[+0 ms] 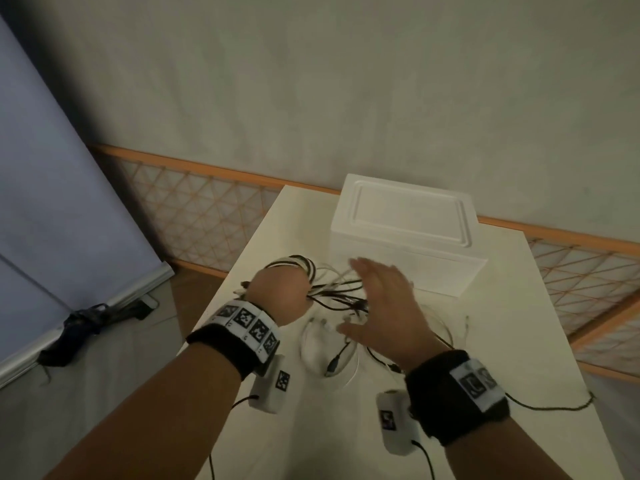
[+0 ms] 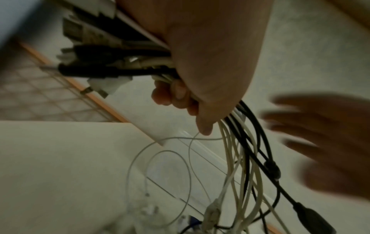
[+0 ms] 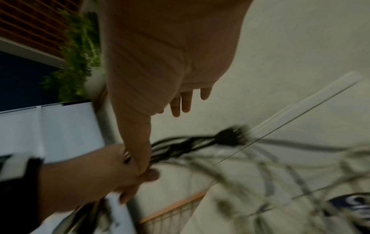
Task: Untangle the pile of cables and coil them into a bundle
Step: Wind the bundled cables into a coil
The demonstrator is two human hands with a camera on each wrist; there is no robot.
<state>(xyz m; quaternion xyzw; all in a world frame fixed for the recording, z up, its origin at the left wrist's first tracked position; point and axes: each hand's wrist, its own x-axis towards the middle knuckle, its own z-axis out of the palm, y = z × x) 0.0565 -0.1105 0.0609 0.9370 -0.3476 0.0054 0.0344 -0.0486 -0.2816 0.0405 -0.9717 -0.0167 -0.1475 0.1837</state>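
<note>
White table (image 1: pixel 519 341) against a pale wall w/ orange lattice trim (image 1: pixel 194 216); white foam box (image 1: pixel 401 233) at the table's far end. I see the left hand (image 1: pixel 280 292) fisted round a bundle of black & white cables (image 2: pixel 242 158), just in front of the box; loose ends trail from it twd the right hand (image 1: pixel 384 306), fingers spread, holding nothing, above them.

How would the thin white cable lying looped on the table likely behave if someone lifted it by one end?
The thin white cable would probably hang limp, since it lies in loose curves. It looks light. It may snag, as black cables lie close by.
</note>
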